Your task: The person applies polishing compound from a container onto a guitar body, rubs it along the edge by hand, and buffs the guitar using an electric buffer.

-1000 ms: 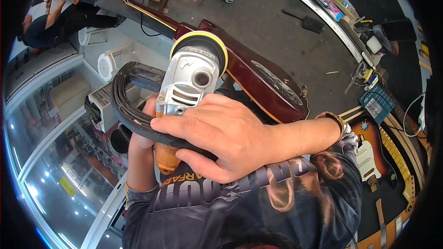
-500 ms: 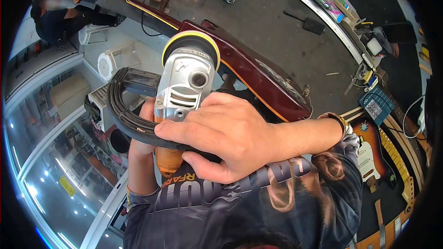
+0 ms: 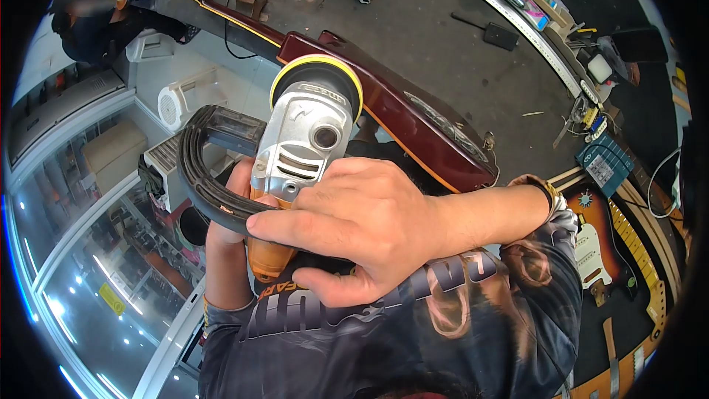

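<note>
Two hands grip one angle polisher [image 3: 303, 129] at 10 o'clock: the right hand [image 3: 362, 218] curled over its loop handle, the left hand [image 3: 240, 179], partly hidden, around its housing. Work appears under way at the glossy dark-red guitar [image 3: 388, 107] toward 1 o'clock; pad [image 3: 297, 77] contact, finished area and remainder cannot be told.
</note>
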